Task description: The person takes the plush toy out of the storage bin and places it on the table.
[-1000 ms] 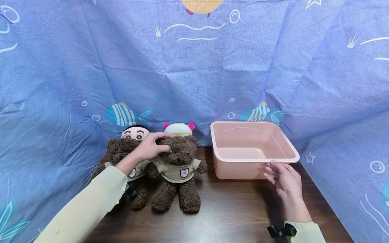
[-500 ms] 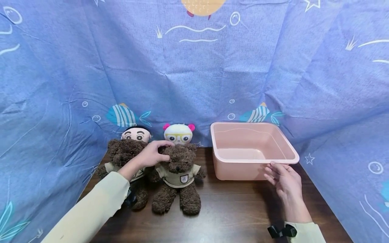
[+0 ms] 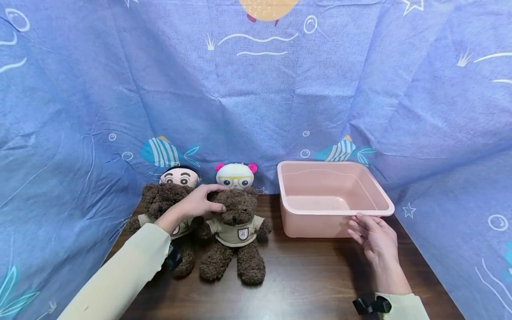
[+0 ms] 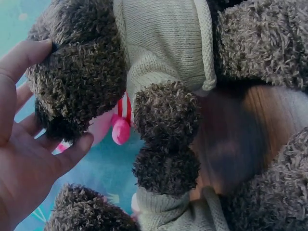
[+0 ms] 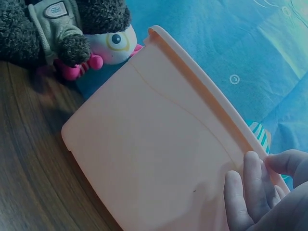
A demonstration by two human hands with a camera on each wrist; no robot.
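My left hand grips the head of a dark brown teddy bear in a beige knit shirt with a badge. In the left wrist view, thumb and fingers curl round the bear's fuzzy head. The bear sits upright on the table, its legs toward me. At the right, my right hand pinches the front rim of a pink plastic basin. The right wrist view shows the thumb over the rim and the other fingers against the outer wall. Nothing lies inside the basin.
A matching teddy bear sits to the left, partly behind my left arm. Behind the bears are a black-haired doll and a white panda toy with yellow glasses and pink ears. Blue printed cloth surrounds the brown wooden table.
My left hand and the bear's head have moved down slightly, and the panda toy's glasses now show above it. The right hand stays at the basin rim.
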